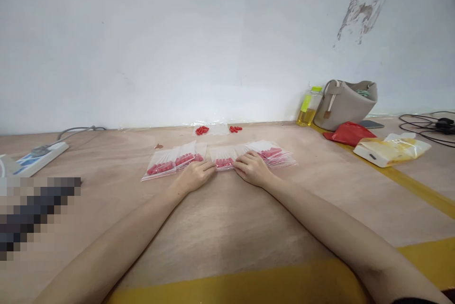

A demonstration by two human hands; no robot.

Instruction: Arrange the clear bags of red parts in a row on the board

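Note:
A small clear zip bag (223, 156) with several red capsule-shaped pieces in it lies flat between my hands. My left hand (196, 175) has its fingers closed at the bag's near left corner. At the near right corner my right hand (252, 167) is pinched in the same way, its fingers curled. Left of my left hand lie similar filled bags, one (160, 164) apart at the outer side and others (188, 156) overlapping. A pile of filled bags (272, 152) sits just beyond my right hand, partly covered by it.
Loose red pieces (202, 130) lie near the wall by clear plastic (217, 129). At right are a bottle of yellow liquid (308, 107), a grey bag (346, 105), a red pouch (348, 133), a tissue pack (391, 149) and black cables (444, 125). A power strip (42, 158) stands left.

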